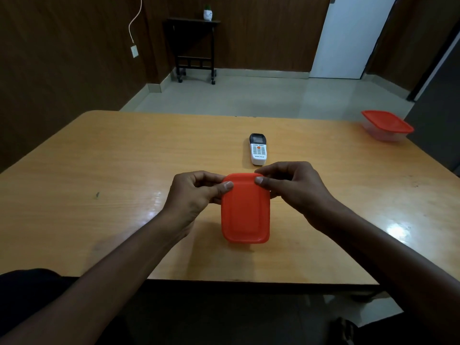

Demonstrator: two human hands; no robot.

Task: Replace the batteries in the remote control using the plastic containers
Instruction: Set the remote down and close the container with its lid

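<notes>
On the glossy light-wood worktop there are two plastic containers with red lids and one remote control; two bare hands are in view.

At the left, the left hand curls in around the far left corner of the near rectangular container with the red-orange plastic lid. Its thumb lies on top of the lid and its fingers fold under the lid's rim, so the hand is pinching that corner, not spread.

The container sits in the middle of the worktop near the front edge, its long side pointing away from the person. Its lid is on; the body beneath is hidden, and what is inside cannot be seen.

Just beyond it lies the white remote control with a dark display end and a grey keypad, face up, display end pointing away, apart from the container and close to the right fingers.

The right hand mirrors the left: thumb on the lid's far right corner, fingers bent over the rim, pinching it.

Far right, at the worktop's back corner, stands the second clear plastic container with a red lid, closed and well apart from the rest.
</notes>
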